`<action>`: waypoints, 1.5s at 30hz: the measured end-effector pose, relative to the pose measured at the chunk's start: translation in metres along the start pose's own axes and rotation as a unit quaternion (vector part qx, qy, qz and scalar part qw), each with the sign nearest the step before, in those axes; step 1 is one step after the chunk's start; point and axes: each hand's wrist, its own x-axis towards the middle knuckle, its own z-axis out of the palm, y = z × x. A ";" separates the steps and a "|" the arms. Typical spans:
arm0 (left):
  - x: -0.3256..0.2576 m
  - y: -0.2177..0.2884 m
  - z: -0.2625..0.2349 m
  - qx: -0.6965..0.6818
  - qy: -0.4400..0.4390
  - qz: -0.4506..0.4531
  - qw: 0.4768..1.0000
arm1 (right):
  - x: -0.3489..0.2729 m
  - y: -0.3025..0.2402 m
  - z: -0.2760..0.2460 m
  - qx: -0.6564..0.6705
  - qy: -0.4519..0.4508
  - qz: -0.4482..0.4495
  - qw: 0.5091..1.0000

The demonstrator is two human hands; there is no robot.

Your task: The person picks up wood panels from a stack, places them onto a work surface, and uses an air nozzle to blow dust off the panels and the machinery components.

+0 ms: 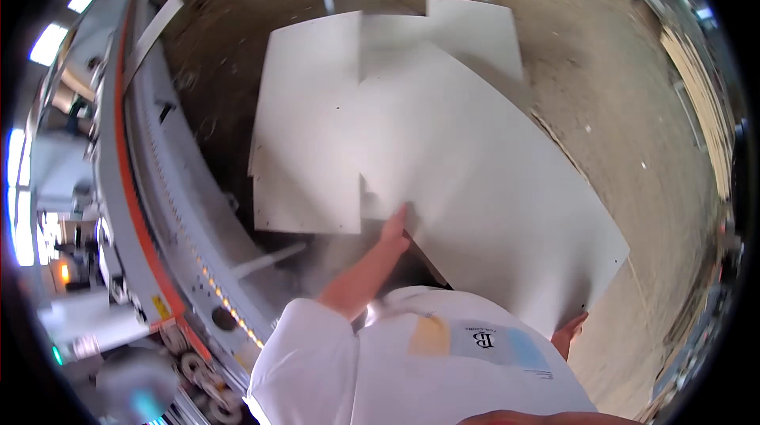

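white flat panel (491, 187) | l hand (393, 229) grips edge | r hand (568, 333) underneath, grip unclear

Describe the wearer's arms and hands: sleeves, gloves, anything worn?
Both hands are bare, no gloves. The left hand shows a bare forearm coming out of a short white sleeve. Only part of the right hand shows, beside a white shirt with a printed patch of orange and light blue blocks. No watch or rings can be made out.

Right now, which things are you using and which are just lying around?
In hand: big white panel, left hand, right hand.
Lying about: other white panels, grey machine, wood stacks, dusty floor.
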 end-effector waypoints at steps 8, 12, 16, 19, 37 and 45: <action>-0.101 -0.047 -0.103 -0.228 0.056 0.159 0.959 | 0.034 -0.076 0.207 0.022 -0.461 0.028 0.887; -0.175 -0.099 -0.128 -0.338 0.083 0.246 0.905 | -0.032 -0.115 0.291 -0.109 -0.503 -0.073 0.854; -0.206 -0.153 -0.173 -0.404 0.098 0.297 0.859 | -0.079 -0.105 0.364 -0.171 -0.552 -0.171 0.798; -0.235 -0.184 -0.189 -0.474 0.117 0.315 0.814 | -0.131 -0.092 0.396 -0.186 -0.625 -0.150 0.743; -0.273 -0.251 -0.380 -0.307 0.382 0.360 0.794 | -0.374 0.001 0.333 -0.405 -0.758 -0.070 0.507; -0.264 -0.247 -0.386 -0.246 0.492 0.487 0.678 | -0.391 0.026 0.305 -0.420 -0.745 -0.220 0.469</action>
